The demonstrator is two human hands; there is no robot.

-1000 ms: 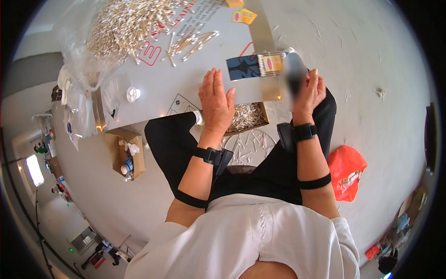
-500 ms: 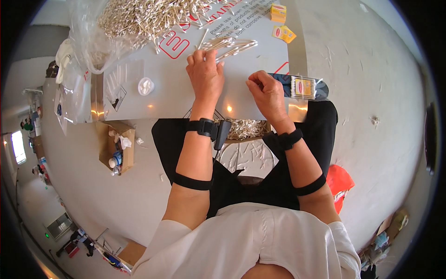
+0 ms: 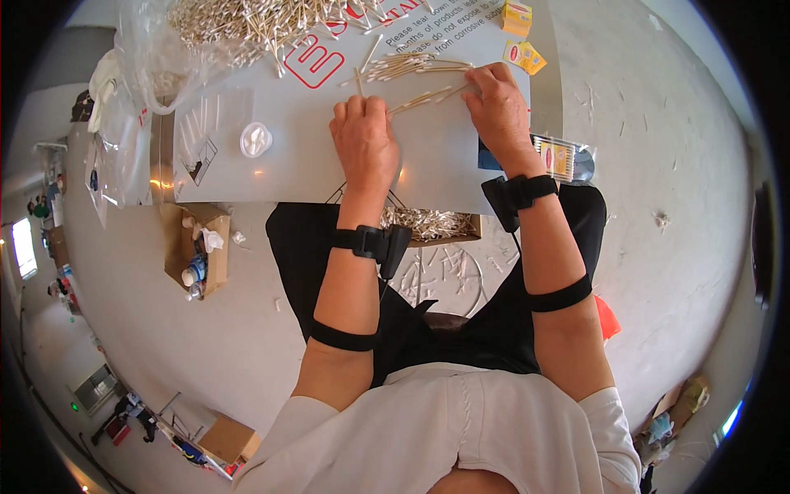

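Cotton swabs (image 3: pixel 424 97) lie in a loose row on the grey surface (image 3: pixel 288 156) between both hands.
Left hand (image 3: pixel 364 140) rests flat, fingers together; right hand (image 3: pixel 496 107) pinches the row's end. Two yellow packets (image 3: pixel 522 37) sit beyond (far edge); a small white cup (image 3: pixel 256 140) holds white bits.

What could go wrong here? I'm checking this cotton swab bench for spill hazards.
1. The row of cotton swabs between the left hand and right hand lies loose on the smooth sheet; a sweep could scatter it.
2. The flat swab packet overhangs the table's right edge and may slip off.
3. The big swab heap sits close by, so loose swabs might mix into the sorted row.
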